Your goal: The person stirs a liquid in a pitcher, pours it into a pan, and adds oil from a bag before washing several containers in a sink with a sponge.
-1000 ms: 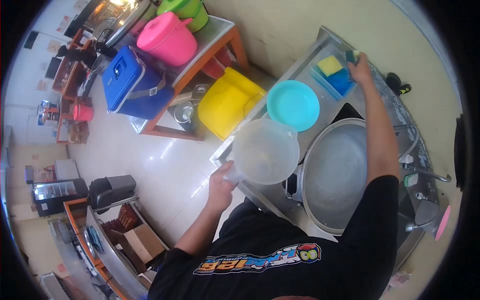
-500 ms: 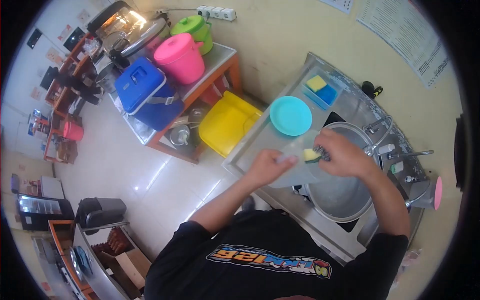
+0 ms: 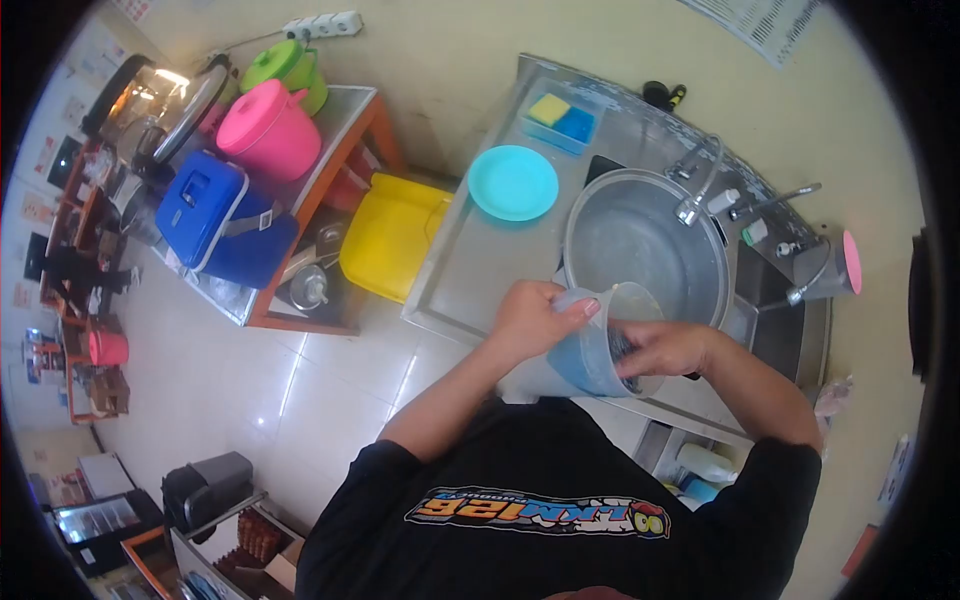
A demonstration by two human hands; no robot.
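A translucent plastic container (image 3: pixel 580 362) is tilted on its side near the person's chest, its mouth facing right. My left hand (image 3: pixel 540 322) is closed on its upper left rim, thumb on the outside. Inside the mouth, my right hand (image 3: pixel 665 350) presses a dark scrubber (image 3: pixel 622 345), partly hidden by the fingers and the wall. Just beyond the container is a large round metal pot (image 3: pixel 650 235) in the sink area. A turquoise plate (image 3: pixel 513 183) lies on the steel counter to its left.
Behind the plate, a clear tub (image 3: pixel 575 142) holds yellow and blue sponges. Faucets (image 3: pixel 690 208) rise behind the pot. Left of the counter (image 3: pixel 450 270) are a yellow chair (image 3: pixel 390 240) and a table with a blue cooler (image 3: pixel 225 215) and a pink bucket (image 3: pixel 268 135).
The container has moved closer to the chest and turned its mouth rightward. My right hand has gone down into it with the scrubber. The camera view has shifted right.
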